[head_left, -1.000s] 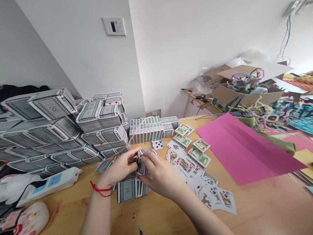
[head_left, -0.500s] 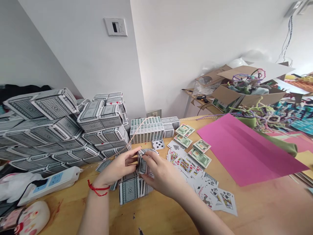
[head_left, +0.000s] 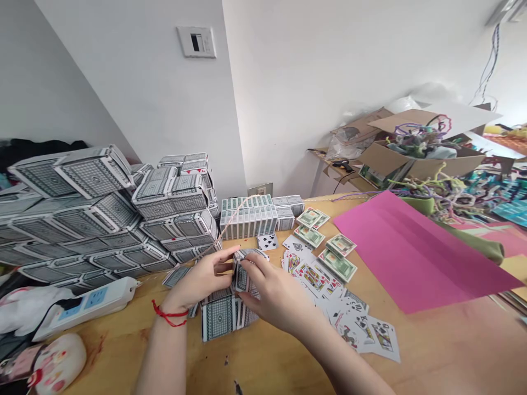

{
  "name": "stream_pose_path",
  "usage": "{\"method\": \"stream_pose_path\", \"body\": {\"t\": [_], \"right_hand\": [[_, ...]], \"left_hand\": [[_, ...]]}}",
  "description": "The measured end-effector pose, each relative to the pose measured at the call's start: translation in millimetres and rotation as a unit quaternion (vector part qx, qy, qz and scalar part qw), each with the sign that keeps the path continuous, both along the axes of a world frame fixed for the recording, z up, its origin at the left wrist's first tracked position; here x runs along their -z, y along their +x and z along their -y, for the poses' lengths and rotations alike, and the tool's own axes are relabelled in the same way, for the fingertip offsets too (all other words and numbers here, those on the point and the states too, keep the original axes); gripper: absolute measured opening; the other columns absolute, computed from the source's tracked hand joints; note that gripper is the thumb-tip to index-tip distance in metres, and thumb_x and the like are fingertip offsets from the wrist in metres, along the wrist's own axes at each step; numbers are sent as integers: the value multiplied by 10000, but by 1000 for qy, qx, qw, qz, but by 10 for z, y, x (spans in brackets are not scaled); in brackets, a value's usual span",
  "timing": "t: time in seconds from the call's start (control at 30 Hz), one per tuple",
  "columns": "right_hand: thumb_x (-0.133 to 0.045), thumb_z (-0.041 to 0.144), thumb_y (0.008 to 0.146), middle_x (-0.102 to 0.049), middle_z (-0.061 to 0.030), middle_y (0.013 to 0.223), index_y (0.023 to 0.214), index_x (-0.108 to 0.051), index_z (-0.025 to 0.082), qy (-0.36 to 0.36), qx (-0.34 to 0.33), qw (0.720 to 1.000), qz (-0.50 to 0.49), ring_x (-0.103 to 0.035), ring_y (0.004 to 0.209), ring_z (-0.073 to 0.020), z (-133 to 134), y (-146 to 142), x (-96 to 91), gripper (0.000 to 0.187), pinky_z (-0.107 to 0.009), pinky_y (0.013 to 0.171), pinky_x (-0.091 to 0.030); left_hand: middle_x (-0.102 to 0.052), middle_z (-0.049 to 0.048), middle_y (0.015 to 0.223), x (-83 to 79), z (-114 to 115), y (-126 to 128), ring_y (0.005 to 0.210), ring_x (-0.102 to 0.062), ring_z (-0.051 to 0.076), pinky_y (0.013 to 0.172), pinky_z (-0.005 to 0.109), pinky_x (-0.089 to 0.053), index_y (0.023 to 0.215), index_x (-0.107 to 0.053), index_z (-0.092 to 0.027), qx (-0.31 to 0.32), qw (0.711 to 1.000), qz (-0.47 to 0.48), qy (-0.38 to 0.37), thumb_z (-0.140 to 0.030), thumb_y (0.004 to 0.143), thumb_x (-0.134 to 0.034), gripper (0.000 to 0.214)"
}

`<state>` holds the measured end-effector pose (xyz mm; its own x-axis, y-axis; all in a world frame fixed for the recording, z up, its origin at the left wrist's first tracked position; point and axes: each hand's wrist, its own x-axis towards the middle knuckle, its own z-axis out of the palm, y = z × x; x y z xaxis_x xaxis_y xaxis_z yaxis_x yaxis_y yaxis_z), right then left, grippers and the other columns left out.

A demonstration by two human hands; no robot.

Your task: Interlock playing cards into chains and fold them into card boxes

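We see a small bundle of patterned-back cards [head_left: 242, 271] held upright just above the wooden table [head_left: 432, 351], near its middle. The left hand [head_left: 201, 280] grips the bundle from its 9 o'clock side, thumb and fingers pinched on the edge; a red string sits around that wrist. The right hand [head_left: 269, 293] closes on the bundle from 3 o'clock, fingertips [head_left: 247, 263] pressing its top and face. A thin cord [head_left: 230, 222] rises from the bundle toward 11 o'clock and arcs over the row of decks [head_left: 247, 216] standing on edge at 12 o'clock.

Directly under the hands, at 6 o'clock, a folded card block [head_left: 220, 318] lies on the table. At 3 o'clock, loose face-up cards [head_left: 329, 296] are spread out, with small green-backed piles [head_left: 329, 247] beyond them at 2 o'clock. Farther that way lies a pink sheet [head_left: 411, 258], and behind it a cardboard box [head_left: 415, 156] with tangled coloured cords.

At 10 o'clock, a tall heap of card blocks [head_left: 102, 214] leans against the wall. At 8 o'clock, a white power strip [head_left: 86, 304] rests on the table edge.
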<state>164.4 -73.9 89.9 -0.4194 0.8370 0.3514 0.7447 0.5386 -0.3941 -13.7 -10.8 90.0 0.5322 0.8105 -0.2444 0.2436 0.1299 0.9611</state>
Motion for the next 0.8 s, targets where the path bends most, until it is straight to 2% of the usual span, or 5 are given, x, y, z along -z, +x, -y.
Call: {"method": "stream_pose_path", "body": {"t": [0.3,0.57,0.7,0.8], "right_hand": [[-502,162,761,-523,-112,1031,1076,-467,138,-13,18,1000,3,-595,778,-208,28,-34,-32,318,-310,564,-515],[-534,168,768,-512,-120,1113,1113,-475,152,-19,-2,999,-30,-589,889,-218,2,20,-32,350,-346,690,-534],[-561,165,760,-494,-107,1167,1119,-494,169,-42,-26,996,-69,-589,902,-198,-18,52,-35,366,-340,757,-528],[-579,154,753,-479,-97,1197,1175,-475,199,-55,-51,991,-110,-589,915,-179,-44,57,-3,438,-320,791,-521]], "left_hand": [[-503,84,1297,-11,12,30,1171,-480,224,987,360,-385,1310,-369,-153,26,1000,4,4,-41,636,-528,702],[-487,105,1309,12,7,1,1164,-487,229,976,352,-393,1297,-394,-157,4,1000,-3,6,-198,716,-603,618],[-452,129,1334,3,0,7,1162,-488,238,958,354,-414,1288,-392,-149,-10,1000,-1,-12,-264,691,-665,666],[-488,129,1304,28,-15,23,1158,-491,245,949,367,-424,1275,-411,-155,-16,1000,10,-20,-276,681,-683,665]]}}
